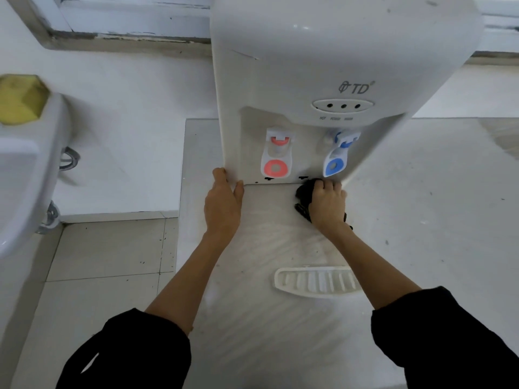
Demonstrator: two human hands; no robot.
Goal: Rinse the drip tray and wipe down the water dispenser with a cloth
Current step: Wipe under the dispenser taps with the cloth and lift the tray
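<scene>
A white water dispenser [323,57] stands on a pale counter, with a red tap [276,153] and a blue tap [338,155]. My left hand [223,203] grips the dispenser's lower left front corner, thumb on the front face. My right hand [327,203] clutches a black cloth [304,192] and presses it against the dispenser's base under the blue tap. The white slotted drip tray [314,282] lies loose on the counter, nearer to me than the dispenser and partly behind my right forearm.
A white basin [28,169] with a yellow sponge [21,99] on its rim sits at the left. Tiled floor [106,248] lies beyond the counter's left edge. A window frame [126,23] runs behind the dispenser.
</scene>
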